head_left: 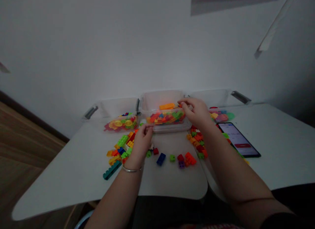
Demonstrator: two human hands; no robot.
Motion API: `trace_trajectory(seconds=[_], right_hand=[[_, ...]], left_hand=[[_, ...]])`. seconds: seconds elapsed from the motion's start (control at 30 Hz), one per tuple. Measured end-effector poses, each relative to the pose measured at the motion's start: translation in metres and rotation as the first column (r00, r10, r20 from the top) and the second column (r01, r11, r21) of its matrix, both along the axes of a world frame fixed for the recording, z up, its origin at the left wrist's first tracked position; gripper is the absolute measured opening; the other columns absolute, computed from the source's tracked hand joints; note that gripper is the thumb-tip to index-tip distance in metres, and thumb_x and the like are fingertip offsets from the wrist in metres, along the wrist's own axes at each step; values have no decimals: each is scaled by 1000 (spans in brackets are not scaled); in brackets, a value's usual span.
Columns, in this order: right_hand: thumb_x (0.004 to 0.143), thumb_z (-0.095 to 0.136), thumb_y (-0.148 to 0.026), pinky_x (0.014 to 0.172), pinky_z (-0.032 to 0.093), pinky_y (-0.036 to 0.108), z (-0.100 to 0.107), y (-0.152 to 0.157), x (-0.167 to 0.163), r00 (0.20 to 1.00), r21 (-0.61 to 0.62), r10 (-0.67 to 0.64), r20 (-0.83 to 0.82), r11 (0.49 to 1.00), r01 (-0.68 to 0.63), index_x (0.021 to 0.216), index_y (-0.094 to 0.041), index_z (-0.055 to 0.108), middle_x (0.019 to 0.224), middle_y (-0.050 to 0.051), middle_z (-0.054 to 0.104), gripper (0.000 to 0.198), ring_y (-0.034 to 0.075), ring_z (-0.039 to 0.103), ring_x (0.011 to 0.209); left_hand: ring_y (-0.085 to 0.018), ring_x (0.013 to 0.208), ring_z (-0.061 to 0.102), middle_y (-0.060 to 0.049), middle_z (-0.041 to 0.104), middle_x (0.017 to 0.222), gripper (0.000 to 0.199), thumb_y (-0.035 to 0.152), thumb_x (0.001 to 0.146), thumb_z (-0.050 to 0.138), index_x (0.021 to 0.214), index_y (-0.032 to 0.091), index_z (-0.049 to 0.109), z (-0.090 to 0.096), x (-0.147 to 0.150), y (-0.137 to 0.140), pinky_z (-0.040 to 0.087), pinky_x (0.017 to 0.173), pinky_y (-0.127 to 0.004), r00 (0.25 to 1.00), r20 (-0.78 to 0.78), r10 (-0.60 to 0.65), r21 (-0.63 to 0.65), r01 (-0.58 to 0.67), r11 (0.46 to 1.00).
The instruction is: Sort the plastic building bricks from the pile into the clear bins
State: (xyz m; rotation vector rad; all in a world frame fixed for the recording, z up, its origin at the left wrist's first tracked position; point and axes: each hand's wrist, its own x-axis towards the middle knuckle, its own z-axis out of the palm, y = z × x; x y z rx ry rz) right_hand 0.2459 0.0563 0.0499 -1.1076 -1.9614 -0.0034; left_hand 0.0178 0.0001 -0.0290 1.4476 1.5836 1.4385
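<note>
In the middle of the table stands a clear plastic bin holding many coloured building bricks; a long orange brick lies on top. My right hand reaches over the bin's right side, thumb and index finger pinched on what looks like a small orange brick. Just before the bin's front left corner, my left hand has its fingers curled together; whatever they hold, if anything, is hidden. Under and beside it spreads a pile of loose bricks, with a long teal brick nearest me.
Clear bins of bricks stand at the left and right. More loose bricks lie under my right forearm, near a phone with a lit screen. A blue brick and several others lie in front. A wall rises behind.
</note>
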Motion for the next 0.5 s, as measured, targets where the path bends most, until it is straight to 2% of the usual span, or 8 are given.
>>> trace_trajectory(seconds=[0.1, 0.17, 0.23, 0.3, 0.4, 0.43, 0.5], right_hand=[[90, 50, -25, 83, 48, 33, 9, -13, -5, 990, -34, 141, -4, 989, -141, 97, -18, 73, 96, 7, 75, 25, 20, 66, 90], [90, 54, -25, 79, 48, 30, 10, -21, -12, 952, -150, 299, 66, 946, -286, 97, -19, 74, 94, 5, 75, 22, 18, 66, 86], [90, 56, -23, 77, 48, 27, 6, -26, -22, 878, -303, 457, 144, 865, -400, 99, -20, 74, 95, 4, 75, 21, 16, 66, 85], [89, 55, -18, 80, 48, 27, -5, -28, -36, 789, -435, 576, 214, 779, -451, 102, -22, 75, 99, 3, 75, 23, 16, 67, 89], [88, 55, -14, 86, 48, 28, -27, -31, -57, 636, -554, 715, 290, 668, -498, 104, -24, 75, 106, 3, 75, 28, 17, 67, 95], [88, 54, -13, 89, 47, 29, -33, -32, -62, 613, -561, 730, 303, 657, -505, 107, -24, 75, 110, 3, 73, 30, 18, 66, 99], [87, 57, -15, 91, 47, 30, -41, -35, -70, 612, -548, 719, 329, 673, -497, 111, -25, 73, 117, 4, 71, 31, 19, 65, 102]], left_hand=[[-13, 66, 55, 2, 59, 69, 19, 32, 74, 59, 86, 18, 62, 3, -1, 2, 43, 64, -24, 982, 191, 9, 14, -11, 1000], [-12, 63, 54, 3, 58, 67, 24, 34, 71, 62, 89, 19, 59, 4, -1, 2, 42, 62, -23, 957, 288, 17, 17, -23, 1000], [-11, 58, 52, 5, 58, 65, 30, 34, 67, 64, 92, 19, 57, 5, -2, 3, 40, 58, -22, 933, 359, 29, 14, -36, 999], [-10, 55, 51, 6, 58, 63, 34, 34, 64, 65, 93, 19, 56, 5, -2, 4, 39, 56, -22, 916, 400, 30, -2, -31, 1000], [-9, 54, 50, 5, 58, 62, 32, 34, 61, 65, 88, 18, 57, 3, -2, 6, 38, 54, -21, 904, 428, 16, -32, -3, 999], [-9, 54, 50, 5, 58, 62, 30, 34, 61, 65, 86, 18, 57, 3, -3, 6, 38, 55, -21, 903, 430, 12, -35, 4, 999], [-9, 55, 50, 5, 58, 62, 28, 34, 62, 66, 84, 18, 59, 2, -3, 6, 39, 55, -21, 904, 426, 10, -38, 6, 999]])
